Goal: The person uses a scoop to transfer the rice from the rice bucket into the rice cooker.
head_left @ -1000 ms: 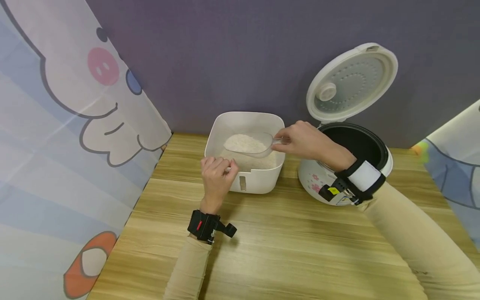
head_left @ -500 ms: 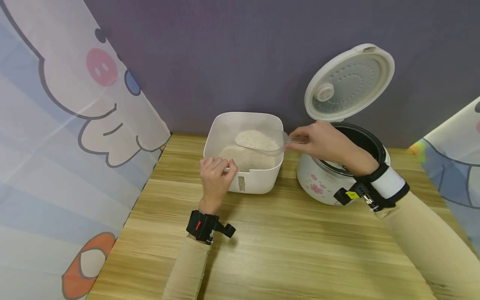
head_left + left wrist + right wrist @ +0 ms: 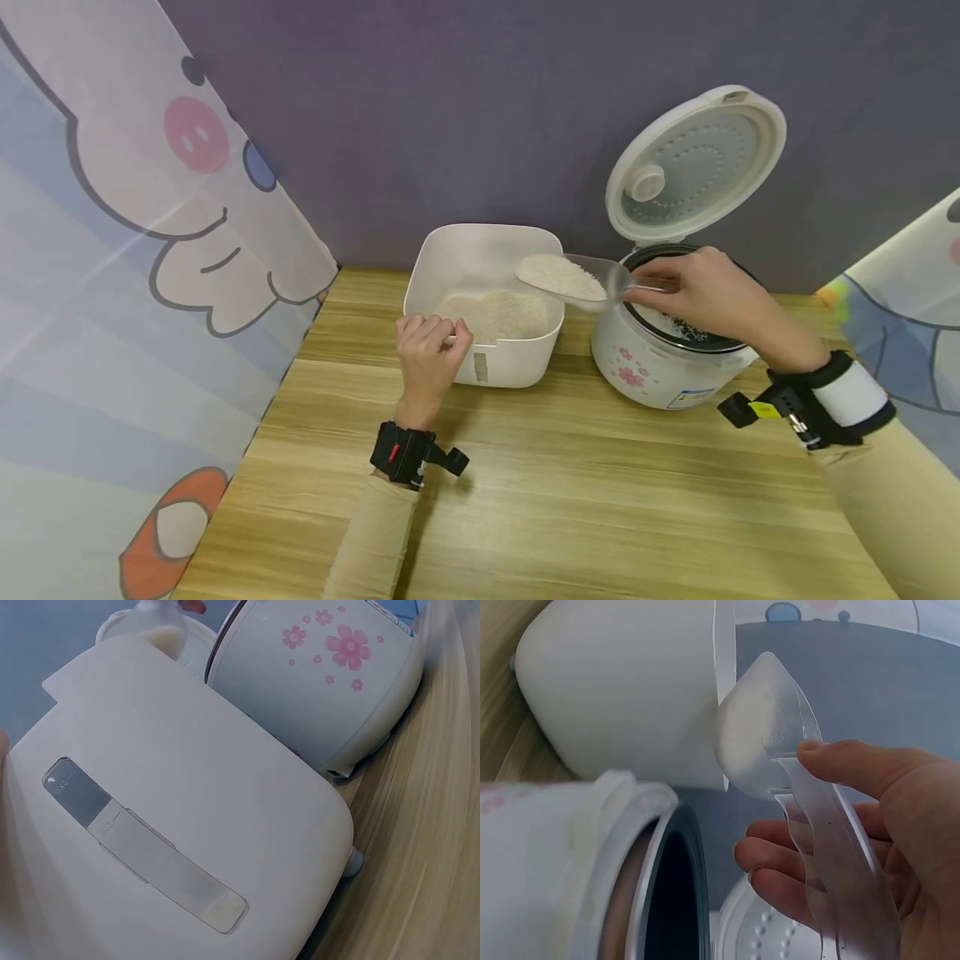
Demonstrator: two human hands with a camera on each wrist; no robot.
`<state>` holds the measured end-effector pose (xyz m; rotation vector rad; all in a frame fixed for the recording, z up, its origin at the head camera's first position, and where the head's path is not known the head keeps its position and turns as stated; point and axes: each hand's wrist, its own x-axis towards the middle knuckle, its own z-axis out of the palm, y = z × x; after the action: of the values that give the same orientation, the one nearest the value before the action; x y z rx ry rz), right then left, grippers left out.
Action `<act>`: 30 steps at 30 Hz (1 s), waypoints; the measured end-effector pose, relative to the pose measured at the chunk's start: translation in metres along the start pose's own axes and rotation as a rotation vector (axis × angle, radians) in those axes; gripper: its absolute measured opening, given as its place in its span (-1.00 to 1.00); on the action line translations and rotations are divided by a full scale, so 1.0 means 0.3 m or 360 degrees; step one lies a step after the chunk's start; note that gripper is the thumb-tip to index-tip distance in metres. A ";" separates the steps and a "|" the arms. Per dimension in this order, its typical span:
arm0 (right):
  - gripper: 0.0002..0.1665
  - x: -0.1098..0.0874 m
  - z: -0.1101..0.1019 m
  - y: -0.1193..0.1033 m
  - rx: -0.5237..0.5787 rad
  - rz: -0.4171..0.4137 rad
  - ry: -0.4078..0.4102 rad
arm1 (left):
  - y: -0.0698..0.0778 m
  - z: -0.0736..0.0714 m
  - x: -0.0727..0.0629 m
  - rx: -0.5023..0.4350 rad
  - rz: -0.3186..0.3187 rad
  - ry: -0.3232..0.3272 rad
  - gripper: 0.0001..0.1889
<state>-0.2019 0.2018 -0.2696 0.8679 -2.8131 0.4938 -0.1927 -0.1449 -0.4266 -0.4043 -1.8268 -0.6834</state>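
Observation:
My right hand (image 3: 708, 292) grips the handle of a clear plastic scoop (image 3: 829, 847), its bowl heaped with white rice (image 3: 558, 275). The scoop spans the gap between the white rice bin (image 3: 517, 362) and the rice cooker (image 3: 637, 371), its tip over the bin's right rim. My left hand (image 3: 431, 354) holds the bin's front left rim with curled fingers. More rice (image 3: 495, 317) lies inside the bin. The cooker's lid (image 3: 697, 167) stands raised, and some white grains show in its dark inner pot (image 3: 690, 332). Left fingers are mostly out of the left wrist view.
Both containers stand on a wood-grain table (image 3: 555, 492), close to a dark grey wall panel (image 3: 450, 108). A cartoon-printed cloth (image 3: 90, 333) hangs along the left side, and another printed cloth (image 3: 907, 325) is at the right.
My right hand has carried the rice-filled scoop rightward from inside the bin to over its right rim, toward the cooker. My left hand stays on the bin's rim.

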 end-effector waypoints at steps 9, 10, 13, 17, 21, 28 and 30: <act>-0.61 -0.095 -0.033 0.084 -0.0059 0.0051 0.0115 | -0.002 0.000 0.002 0.0006 0.0008 0.0004 -0.69; -0.60 -0.107 -0.035 0.092 -0.0066 0.0059 0.0124 | -0.002 0.000 0.002 0.0007 0.0009 0.0003 -0.69; -0.59 -0.140 -0.037 0.116 -0.0108 0.0076 0.0167 | -0.003 0.001 -0.001 0.0011 0.0009 -0.0001 -0.69; -0.60 -0.181 -0.040 0.146 -0.0128 0.0137 0.0225 | -0.004 0.001 -0.005 0.0021 0.0007 -0.0006 -0.69; -0.60 -0.219 -0.050 0.175 -0.0145 0.0204 0.0234 | -0.005 0.000 -0.008 0.0031 0.0003 -0.0009 -0.70; -0.55 -0.279 -0.064 0.216 -0.0211 0.0342 0.0155 | -0.003 0.000 -0.005 0.0017 0.0007 -0.0006 -0.68; -0.53 -0.291 -0.070 0.228 -0.0236 0.0360 0.0146 | -0.002 0.000 -0.004 0.0013 0.0007 -0.0005 -0.68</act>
<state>-0.1682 0.3079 -0.2893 0.4895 -2.8330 0.3375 -0.1926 -0.1455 -0.4278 -0.4044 -1.8302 -0.6726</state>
